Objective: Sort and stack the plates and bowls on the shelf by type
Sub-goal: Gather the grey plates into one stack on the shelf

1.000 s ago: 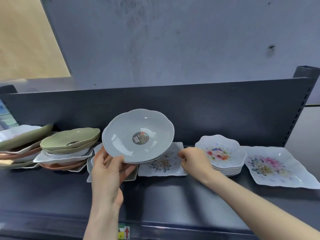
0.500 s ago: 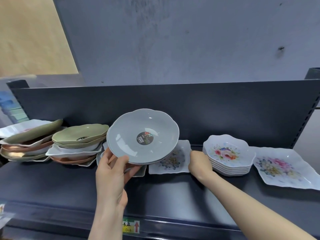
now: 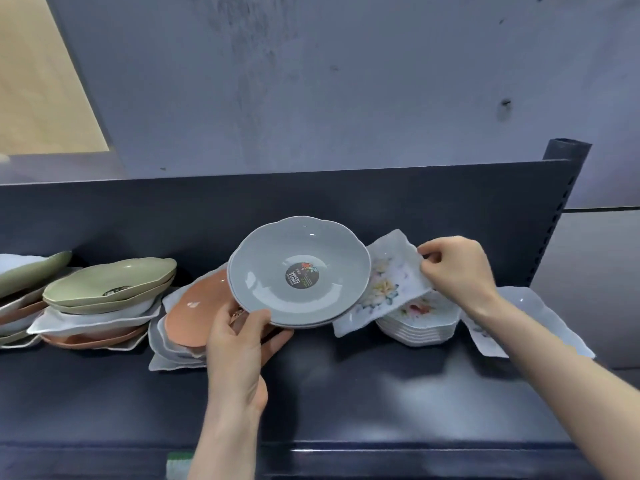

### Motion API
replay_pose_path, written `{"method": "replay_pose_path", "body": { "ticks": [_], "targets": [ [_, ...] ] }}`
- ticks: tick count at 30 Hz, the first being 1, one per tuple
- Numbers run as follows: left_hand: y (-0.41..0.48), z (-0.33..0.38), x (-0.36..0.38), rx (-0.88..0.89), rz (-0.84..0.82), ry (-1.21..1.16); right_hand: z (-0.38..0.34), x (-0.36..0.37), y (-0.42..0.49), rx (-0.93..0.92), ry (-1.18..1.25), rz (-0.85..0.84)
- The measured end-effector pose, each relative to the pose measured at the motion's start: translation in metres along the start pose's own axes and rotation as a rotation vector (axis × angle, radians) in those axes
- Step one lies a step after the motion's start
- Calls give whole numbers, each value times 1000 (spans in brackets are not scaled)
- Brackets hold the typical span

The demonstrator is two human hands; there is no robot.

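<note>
A: Head view, single frame. The shelf (image 3: 346,386) carries everything. Reference thing: the grey bowls (image 3: 298,251), nested, tilted toward the camera, raised off the shelf. Which step?

B: Judged mid-sort. Left hand (image 3: 239,344): grip holding the grey bowls by the near rim, thumb on top. Right hand (image 3: 457,268): grip pinching a corner of the floral square plate (image 3: 391,285). It is lifted and tilted just right of the grey bowls, partly behind their rim, above the floral bowl stack (image 3: 419,323).

A: Left of the grey bowls?

B: Unsorted piles. A terracotta plate (image 3: 197,306) lies on white plates just left. The green bowls (image 3: 110,282) sit further left, on white and terracotta pieces.

A: Next move?

B: Probably carry the square plate clear of the bowl stack. The large floral plate (image 3: 530,306), far right, looks its match. Then seat the grey bowls on bare shelf.

A: Writing?

B: Round dark sticker (image 3: 303,280) inside the top grey bowl reads "SIMPLE DESIGN". The smaller print is unreadable.
</note>
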State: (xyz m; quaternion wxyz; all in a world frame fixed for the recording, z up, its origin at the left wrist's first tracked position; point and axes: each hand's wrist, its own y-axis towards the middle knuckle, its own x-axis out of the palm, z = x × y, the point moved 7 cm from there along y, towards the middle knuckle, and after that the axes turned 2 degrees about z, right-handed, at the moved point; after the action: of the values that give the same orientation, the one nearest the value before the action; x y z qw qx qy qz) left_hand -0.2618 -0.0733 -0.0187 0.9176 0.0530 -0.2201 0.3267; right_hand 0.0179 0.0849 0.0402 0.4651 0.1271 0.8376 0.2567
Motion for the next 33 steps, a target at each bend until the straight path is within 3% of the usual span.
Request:
{"method": "replay_pose_path", "body": {
  "ticks": [9,16,20,25,33],
  "targets": [
    [-19,-44,70,-88,-78,-49,144,-82,-18,352,110,110],
    [-40,-62,99,-102,-41,-84,247,-94,-32,488,71,55],
    [-51,-69,104,-84,-14,-86,260,-83,-38,467,2,14],
    [-62,-75,102,-64,21,-81,258,-47,-50,330,-229,-206],
    [-74,-79,93,-41,79,-85,261,-30,-54,292,-281,-326]
  ]
}}
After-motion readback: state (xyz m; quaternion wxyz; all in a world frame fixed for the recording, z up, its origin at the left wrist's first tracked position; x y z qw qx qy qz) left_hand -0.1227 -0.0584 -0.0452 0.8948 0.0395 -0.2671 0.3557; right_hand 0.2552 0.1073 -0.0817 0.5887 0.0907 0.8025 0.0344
